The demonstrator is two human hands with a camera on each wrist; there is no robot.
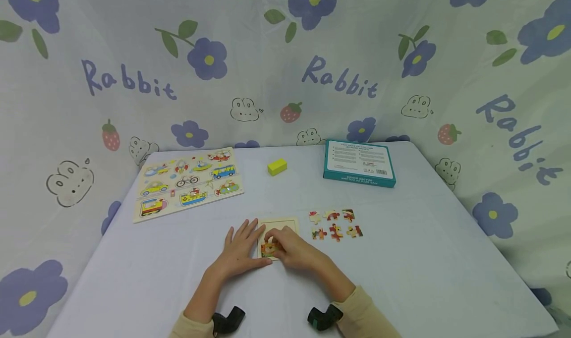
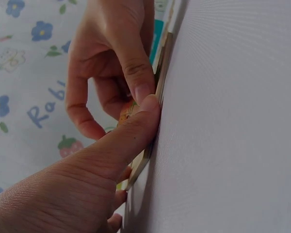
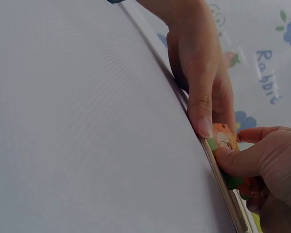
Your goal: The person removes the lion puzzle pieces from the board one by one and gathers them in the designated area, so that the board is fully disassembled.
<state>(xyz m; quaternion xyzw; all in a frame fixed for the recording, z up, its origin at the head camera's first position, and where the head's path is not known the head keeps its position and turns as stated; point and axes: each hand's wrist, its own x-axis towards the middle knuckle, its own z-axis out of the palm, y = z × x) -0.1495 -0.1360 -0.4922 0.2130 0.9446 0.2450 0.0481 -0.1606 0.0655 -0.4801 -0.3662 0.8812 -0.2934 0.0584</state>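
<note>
A small wooden puzzle tray lies on the white table between the hands, with picture pieces in its lower part. My left hand rests along the tray's left side, fingers spread, its thumb at the near edge. Over the tray, my right hand pinches a puzzle piece between thumb and curled fingers. The right wrist view shows the orange and green puzzle piece under the right thumb, close to the left thumb. The right hand partly covers the tray and pieces.
Several loose puzzle pieces lie in two rows right of the tray. A vehicle puzzle board is at the back left. Farther back stand a yellow block and a teal-edged box. A patterned curtain hangs behind.
</note>
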